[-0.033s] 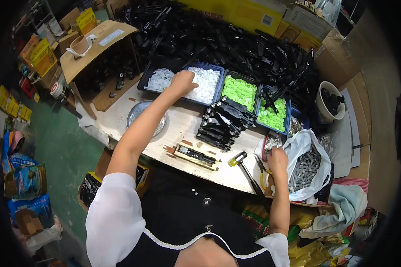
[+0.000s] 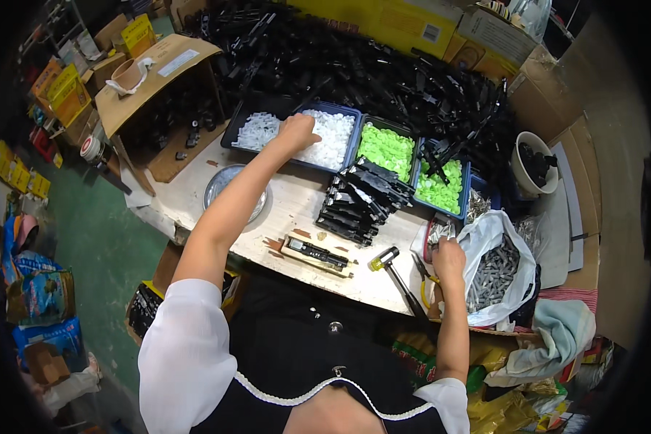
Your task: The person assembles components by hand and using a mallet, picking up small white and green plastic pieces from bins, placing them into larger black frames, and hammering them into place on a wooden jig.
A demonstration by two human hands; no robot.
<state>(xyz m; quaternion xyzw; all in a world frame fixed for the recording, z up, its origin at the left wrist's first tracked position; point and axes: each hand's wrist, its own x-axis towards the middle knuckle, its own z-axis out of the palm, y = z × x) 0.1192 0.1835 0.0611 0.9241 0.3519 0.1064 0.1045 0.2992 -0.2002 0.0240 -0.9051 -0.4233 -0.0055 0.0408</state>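
My left hand (image 2: 298, 134) reaches to the white plastic pieces (image 2: 333, 137) in a blue tray (image 2: 353, 148). Its fingers curl down, and their tips are hidden by the hand. At the right, my right hand (image 2: 449, 258) dips with bent fingers to a small round container (image 2: 430, 242) of shiny metal pieces (image 2: 441, 230); what it pinches is hidden. On the table between my arms, a long black part (image 2: 317, 252) lies in a wooden fixture (image 2: 296, 258). Beside it rests a hammer (image 2: 398, 278) with a yellow-tipped head, near pliers (image 2: 425, 275) with yellow handles.
Black parts (image 2: 362, 199) are stacked mid-table, before trays of bright green pieces (image 2: 387, 150). A large heap of black parts (image 2: 325, 65) covers the back. A round metal dish (image 2: 257, 206) lies under my left forearm. A white bag (image 2: 510, 224) of grey pieces stands right.
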